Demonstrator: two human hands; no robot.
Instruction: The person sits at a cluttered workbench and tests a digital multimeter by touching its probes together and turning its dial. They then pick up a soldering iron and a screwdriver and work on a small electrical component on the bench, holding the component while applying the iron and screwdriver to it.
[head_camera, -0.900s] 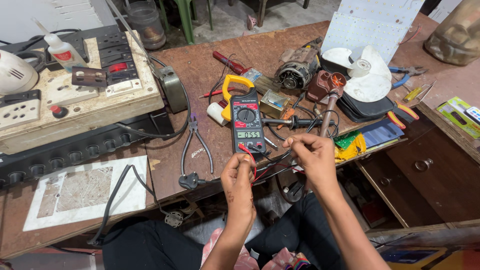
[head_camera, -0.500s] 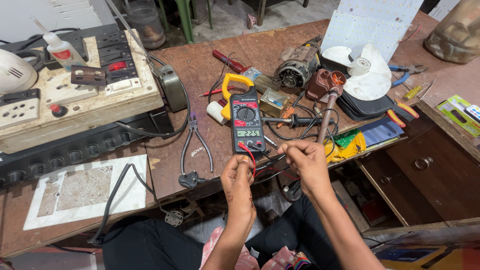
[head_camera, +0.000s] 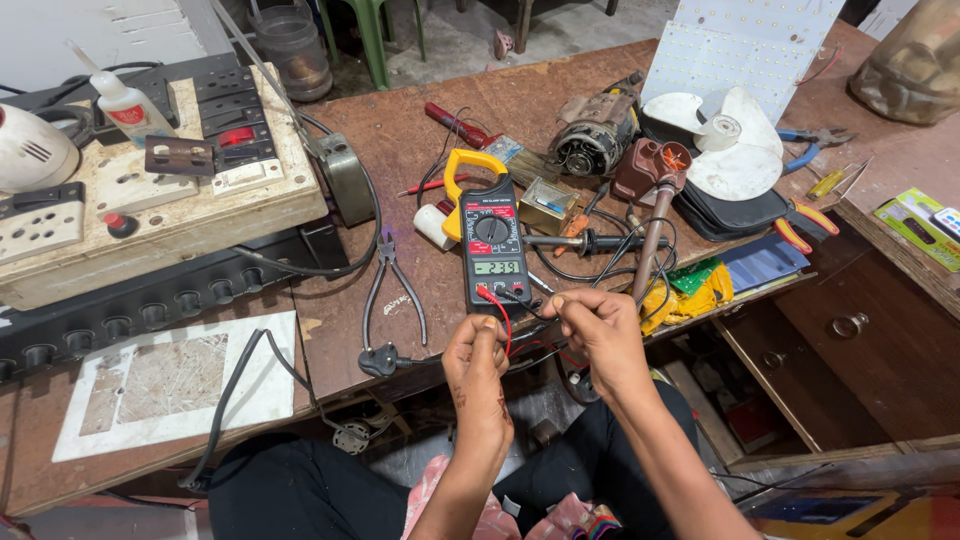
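Two hands at lower centre of the frame, just below one clamp meter (head_camera: 492, 243) with a yellow jaw lying on the tabletop (head_camera: 400, 150): left hand (head_camera: 478, 362) has its grip pinched shut on one red lead (head_camera: 497, 308), right hand (head_camera: 596, 330) has its grip closed too, fingertips pinched on what looks like a thin black lead, too small to tell for sure. Left of the meter lie one pair of pliers (head_camera: 392, 290) and one black plug (head_camera: 378, 360); right of it one soldering iron (head_camera: 580, 240) and one yellow bundle (head_camera: 690, 290). Upper right: one small motor (head_camera: 595, 135), one white fan blade (head_camera: 735, 140), one white LED panel (head_camera: 740, 50); upper left: one switchboard (head_camera: 150, 190).
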